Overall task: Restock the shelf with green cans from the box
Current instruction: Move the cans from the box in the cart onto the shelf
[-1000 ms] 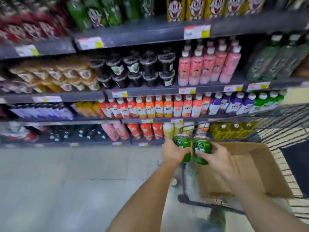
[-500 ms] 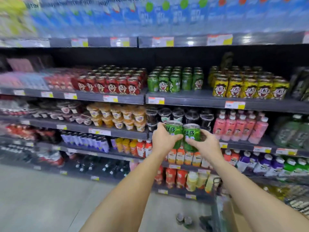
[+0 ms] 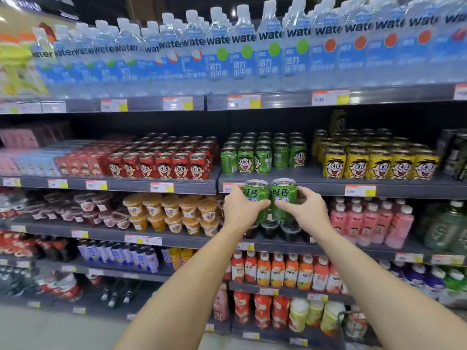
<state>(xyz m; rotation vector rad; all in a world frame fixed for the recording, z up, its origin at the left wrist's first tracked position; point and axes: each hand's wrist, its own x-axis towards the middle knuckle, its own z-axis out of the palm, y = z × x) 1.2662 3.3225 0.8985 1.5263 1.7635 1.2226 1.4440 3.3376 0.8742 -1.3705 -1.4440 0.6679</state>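
I hold two green cans side by side in front of the shelving. My left hand (image 3: pixel 241 207) grips the left green can (image 3: pixel 257 195). The right green can (image 3: pixel 283 195) is gripped by my right hand (image 3: pixel 307 210). Both cans stand upright and touch each other. They hang just below the front edge of the grey shelf (image 3: pixel 316 184). On that shelf, directly above my hands, stands a block of several matching green cans (image 3: pixel 262 155). The box is out of view.
Red cans (image 3: pixel 161 162) stand left of the green block and yellow cans (image 3: pixel 376 160) to its right. Water bottles (image 3: pixel 242 51) fill the shelf above. Cups and pink bottles (image 3: pixel 366 221) line the shelf below. A cart's wire edge (image 3: pixel 353 324) shows at the lower right.
Both hands have risen with the two cans from above the box in the cart to shelf height. My view has tilted upward and moved closer to the shelving.
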